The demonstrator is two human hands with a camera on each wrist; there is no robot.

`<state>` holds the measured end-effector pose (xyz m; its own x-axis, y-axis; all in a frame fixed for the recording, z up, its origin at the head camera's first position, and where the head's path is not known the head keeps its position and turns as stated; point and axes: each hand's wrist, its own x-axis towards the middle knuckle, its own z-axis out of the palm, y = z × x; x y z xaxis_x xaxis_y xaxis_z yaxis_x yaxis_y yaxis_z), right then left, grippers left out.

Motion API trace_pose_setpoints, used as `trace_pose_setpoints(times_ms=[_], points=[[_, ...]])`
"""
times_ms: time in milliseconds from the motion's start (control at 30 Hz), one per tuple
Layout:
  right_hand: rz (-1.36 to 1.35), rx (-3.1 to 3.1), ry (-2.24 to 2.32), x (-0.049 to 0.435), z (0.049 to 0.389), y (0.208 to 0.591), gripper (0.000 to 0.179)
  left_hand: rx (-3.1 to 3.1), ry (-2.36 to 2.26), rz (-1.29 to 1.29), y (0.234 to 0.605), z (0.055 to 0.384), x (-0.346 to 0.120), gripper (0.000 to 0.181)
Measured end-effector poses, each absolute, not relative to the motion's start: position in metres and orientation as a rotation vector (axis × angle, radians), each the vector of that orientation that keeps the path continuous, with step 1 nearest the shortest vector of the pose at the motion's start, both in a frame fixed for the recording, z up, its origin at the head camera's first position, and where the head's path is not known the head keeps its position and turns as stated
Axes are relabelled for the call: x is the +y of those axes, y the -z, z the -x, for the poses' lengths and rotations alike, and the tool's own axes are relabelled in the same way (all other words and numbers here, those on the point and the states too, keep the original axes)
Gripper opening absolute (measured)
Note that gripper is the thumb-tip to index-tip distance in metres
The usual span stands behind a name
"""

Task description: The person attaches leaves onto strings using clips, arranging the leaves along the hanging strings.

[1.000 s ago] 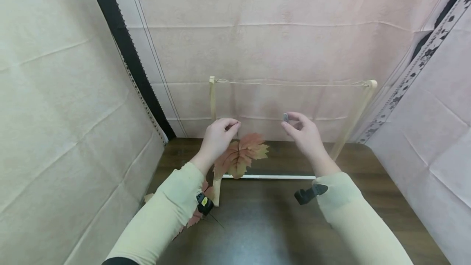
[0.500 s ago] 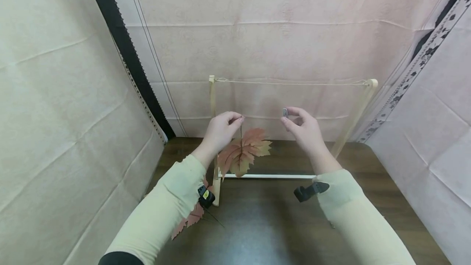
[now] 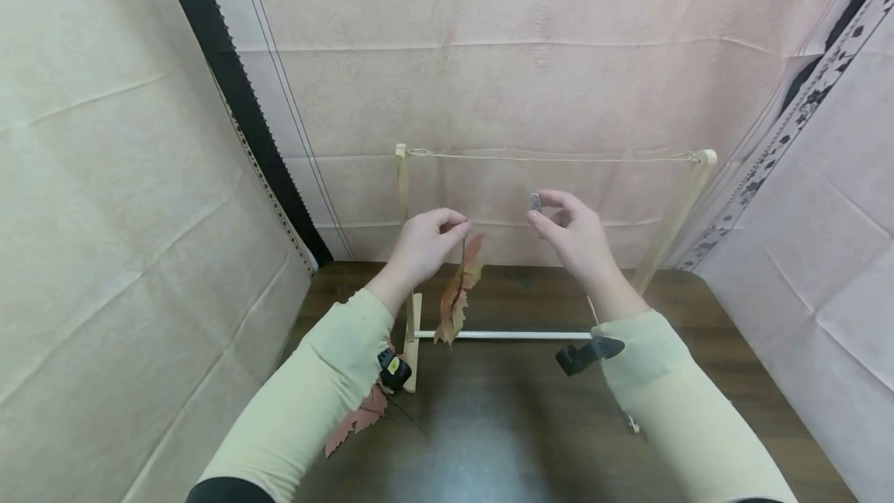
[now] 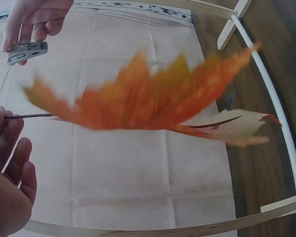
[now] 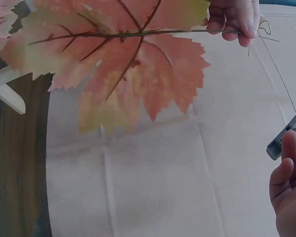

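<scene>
My left hand (image 3: 424, 245) pinches the thin stem of an orange-and-yellow maple leaf (image 3: 461, 293), which hangs below the fingers and shows nearly edge-on in the head view. The right wrist view gives the leaf's (image 5: 138, 64) broad veined face. Between thumb and fingertips, my right hand (image 3: 578, 237) holds a small grey clothespin (image 3: 535, 202); its side shows in the left wrist view (image 4: 27, 52). The hands are apart, both below a thin string (image 3: 545, 160) in the head view.
The string runs between two pale wooden posts (image 3: 403, 185), joined low down by a white rod (image 3: 517, 335). Another reddish leaf (image 3: 358, 419) lies on the dark wood table (image 3: 503, 425), partly under my left sleeve. A small shiny thing (image 3: 632, 424) shows beside my right sleeve. Pale cloth (image 3: 559, 84) hangs behind.
The leaf has swung from face-on to edge-on in the head view. My left hand has moved up and slightly right; my right hand with the clothespin has risen and shifted slightly left.
</scene>
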<state>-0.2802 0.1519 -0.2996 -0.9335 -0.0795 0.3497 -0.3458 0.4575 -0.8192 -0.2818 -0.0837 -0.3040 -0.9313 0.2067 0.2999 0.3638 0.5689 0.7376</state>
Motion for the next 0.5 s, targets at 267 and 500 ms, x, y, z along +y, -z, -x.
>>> trace_pose_setpoints(times_ms=[267, 500], points=[[-0.423, -2.396, -1.413, 0.145, 0.284, 0.282, 0.046, -2.620, 1.332, 0.504, 0.302, 0.281, -0.077, 0.024], [-0.409, -2.415, -1.396, 0.142, 0.286, 0.270, 0.047, -2.613, 1.339, 0.506, 0.300, 0.282, -0.071, 0.023]])
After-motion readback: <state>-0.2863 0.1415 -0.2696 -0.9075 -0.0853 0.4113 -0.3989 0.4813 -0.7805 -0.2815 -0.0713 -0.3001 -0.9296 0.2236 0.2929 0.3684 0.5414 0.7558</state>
